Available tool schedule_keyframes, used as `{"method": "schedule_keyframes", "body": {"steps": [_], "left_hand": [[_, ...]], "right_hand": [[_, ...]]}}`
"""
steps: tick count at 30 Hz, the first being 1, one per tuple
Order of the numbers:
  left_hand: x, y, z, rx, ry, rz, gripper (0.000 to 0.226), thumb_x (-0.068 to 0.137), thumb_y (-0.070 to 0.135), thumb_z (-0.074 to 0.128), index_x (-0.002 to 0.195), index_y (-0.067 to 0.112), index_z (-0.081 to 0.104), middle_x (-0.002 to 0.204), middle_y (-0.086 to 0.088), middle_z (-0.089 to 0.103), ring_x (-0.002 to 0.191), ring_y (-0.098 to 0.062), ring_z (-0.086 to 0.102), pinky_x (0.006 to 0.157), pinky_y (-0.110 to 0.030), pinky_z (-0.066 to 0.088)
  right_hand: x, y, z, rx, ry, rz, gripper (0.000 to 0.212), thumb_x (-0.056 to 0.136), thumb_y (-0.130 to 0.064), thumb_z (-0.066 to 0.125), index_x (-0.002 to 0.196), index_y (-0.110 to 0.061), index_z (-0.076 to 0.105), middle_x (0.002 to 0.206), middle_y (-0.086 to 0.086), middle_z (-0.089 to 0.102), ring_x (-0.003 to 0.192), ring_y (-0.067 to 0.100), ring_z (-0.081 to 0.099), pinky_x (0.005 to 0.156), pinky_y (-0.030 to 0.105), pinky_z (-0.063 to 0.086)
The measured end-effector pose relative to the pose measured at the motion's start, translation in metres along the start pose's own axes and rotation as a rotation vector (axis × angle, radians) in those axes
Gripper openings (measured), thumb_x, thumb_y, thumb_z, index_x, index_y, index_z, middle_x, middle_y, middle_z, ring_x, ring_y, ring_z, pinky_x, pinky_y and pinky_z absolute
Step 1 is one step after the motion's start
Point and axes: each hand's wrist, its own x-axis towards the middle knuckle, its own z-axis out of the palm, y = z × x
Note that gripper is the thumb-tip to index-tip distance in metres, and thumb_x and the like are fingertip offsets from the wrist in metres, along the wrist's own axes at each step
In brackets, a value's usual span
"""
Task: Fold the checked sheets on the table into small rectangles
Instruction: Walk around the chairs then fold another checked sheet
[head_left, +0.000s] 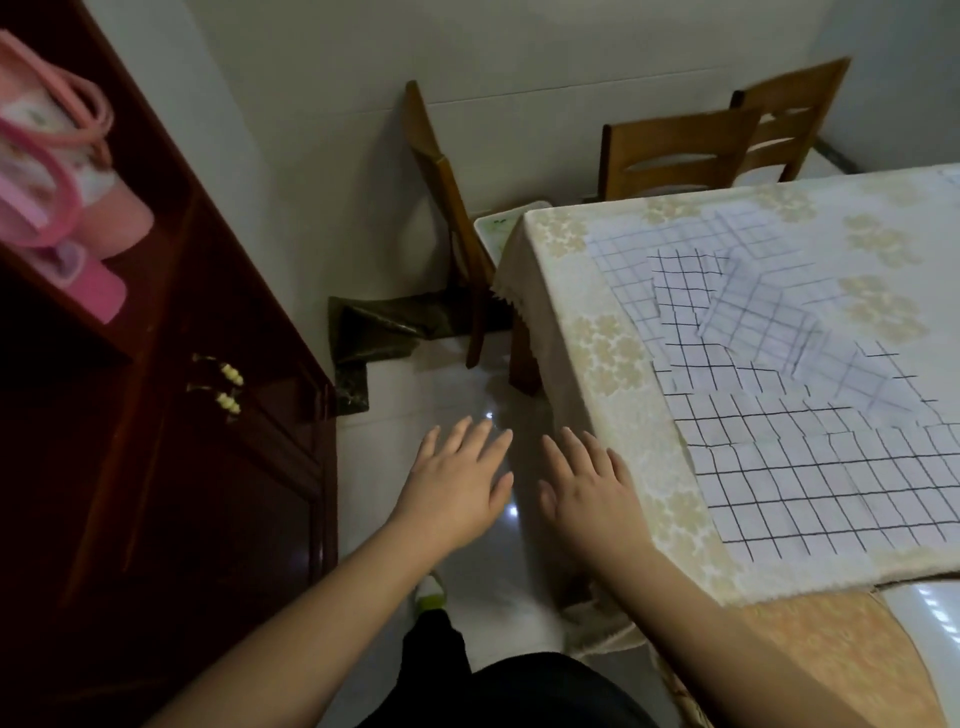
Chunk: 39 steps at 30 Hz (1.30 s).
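Head view: both grips, left hand (457, 486) and right hand (587, 491), are being held flat and empty beside the counter (618, 374), so overlapping checked sheets (810, 478) are likely being risked to sliding once reached.

Bare forearms, black trousers (441, 654), shoe (430, 590) (white, green-trimmed)

Single view, head-worn wide-angle camera: looks forward and steeply down from standing height, close beside the corner of the table under its cream floral tablecloth (587, 332); table fills the right half, tilted; floor left of it.
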Motion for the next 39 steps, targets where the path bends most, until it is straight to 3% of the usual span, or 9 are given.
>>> {"method": "schedule_keyframes", "body": {"steps": [7,12,15,18,30,35,39], "left_hand": [[0.08,-0.056,-0.013,0.027,0.02,0.16,0.058,0.101,0.047,0.025,0.154,0.025,0.018,0.161,-0.003,0.02,0.149,-0.023,0.014,0.12,-0.046,0.013],[0.125,-0.088,-0.025,0.039,-0.01,0.29,0.057,0.102,0.047,0.024,0.154,0.024,0.018,0.161,-0.003,0.02,0.149,-0.022,0.012,0.12,-0.045,0.012],[0.152,-0.089,-0.029,0.036,-0.029,0.356,0.057,0.102,0.046,0.025,0.154,0.024,0.019,0.161,-0.002,0.02,0.149,-0.022,0.012,0.12,-0.045,0.011],[0.18,-0.081,-0.029,0.034,-0.038,0.416,0.057,0.101,0.047,0.026,0.154,0.025,0.02,0.161,-0.002,0.02,0.149,-0.022,0.012,0.12,-0.044,0.009],[0.307,-0.005,-0.032,0.135,-0.128,0.648,0.058,0.1,0.047,0.024,0.154,0.025,0.02,0.161,-0.001,0.02,0.149,-0.021,0.011,0.119,-0.044,0.009],[0.351,0.038,-0.035,0.211,-0.123,0.75,0.074,0.087,0.052,-0.001,0.153,0.026,0.02,0.161,-0.001,0.021,0.149,-0.021,0.013,0.118,-0.044,0.01],[0.378,0.064,-0.034,0.207,-0.141,0.821,0.059,0.1,0.048,0.019,0.154,0.024,0.02,0.161,-0.001,0.02,0.149,-0.021,0.012,0.118,-0.043,0.012]], "right_hand": [[0.076,-0.019,0.004,-0.034,-0.016,0.163,0.059,0.085,-0.043,0.035,0.128,-0.015,0.064,0.128,0.011,0.064,0.119,0.031,0.06,0.094,0.044,0.05],[0.109,-0.029,0.004,-0.024,-0.013,0.264,0.058,0.091,-0.043,0.036,0.14,-0.018,0.052,0.143,0.009,0.052,0.134,0.031,0.047,0.105,0.046,0.039],[0.121,-0.026,0.001,-0.033,-0.02,0.351,0.056,0.088,-0.042,0.037,0.132,-0.017,0.06,0.135,0.009,0.06,0.125,0.031,0.055,0.098,0.048,0.047],[0.131,-0.015,-0.002,-0.007,-0.05,0.424,0.057,0.084,-0.042,0.036,0.126,-0.016,0.065,0.127,0.009,0.064,0.117,0.032,0.061,0.093,0.048,0.051],[0.175,0.083,0.001,0.065,-0.024,0.689,0.055,0.084,-0.039,0.036,0.123,-0.014,0.066,0.126,0.011,0.065,0.116,0.033,0.062,0.092,0.049,0.051],[0.185,0.132,-0.007,0.067,-0.002,0.762,0.055,0.086,-0.038,0.035,0.126,-0.012,0.063,0.128,0.012,0.063,0.118,0.033,0.06,0.094,0.05,0.05],[0.185,0.157,-0.004,0.047,0.017,0.827,0.048,0.085,-0.034,0.051,0.126,-0.011,0.062,0.128,0.013,0.063,0.118,0.033,0.06,0.093,0.05,0.05]]}}
